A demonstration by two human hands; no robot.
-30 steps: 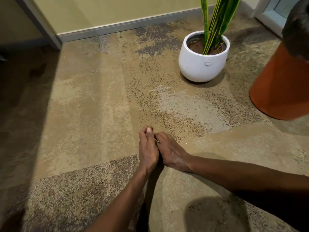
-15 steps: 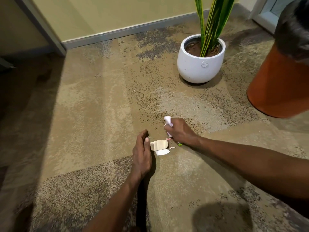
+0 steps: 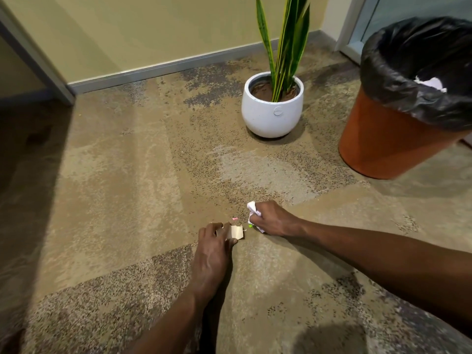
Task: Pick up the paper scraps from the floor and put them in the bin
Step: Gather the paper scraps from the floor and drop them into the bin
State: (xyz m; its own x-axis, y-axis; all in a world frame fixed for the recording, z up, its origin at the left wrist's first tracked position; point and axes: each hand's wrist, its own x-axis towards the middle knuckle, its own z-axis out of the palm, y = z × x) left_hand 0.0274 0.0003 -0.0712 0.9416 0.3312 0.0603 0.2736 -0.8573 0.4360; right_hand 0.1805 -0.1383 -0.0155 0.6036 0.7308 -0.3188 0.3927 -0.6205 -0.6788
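Observation:
My right hand [image 3: 272,218] rests low on the carpet, closed around crumpled white paper scraps [image 3: 253,208] that stick out above and below the fist. Just left of it, my left hand [image 3: 214,245] lies on the floor with its fingers pinching a tan paper scrap [image 3: 237,232]. A tiny pink scrap [image 3: 235,219] and a small green scrap [image 3: 250,226] lie on the carpet between the hands. The orange bin [image 3: 383,139] with a black liner stands at the far right, with white paper [image 3: 431,84] inside it.
A white pot [image 3: 272,116] with a tall green plant stands beyond the hands, left of the bin. A wall with a grey skirting board [image 3: 163,69] runs along the back. A glass door frame [image 3: 350,34] is behind the bin.
My hands were pressed together over the scraps, then parted. The right hand drew away to the right holding white paper. The left hand closed onto the tan scrap. The view tilted up, showing the bin's top.

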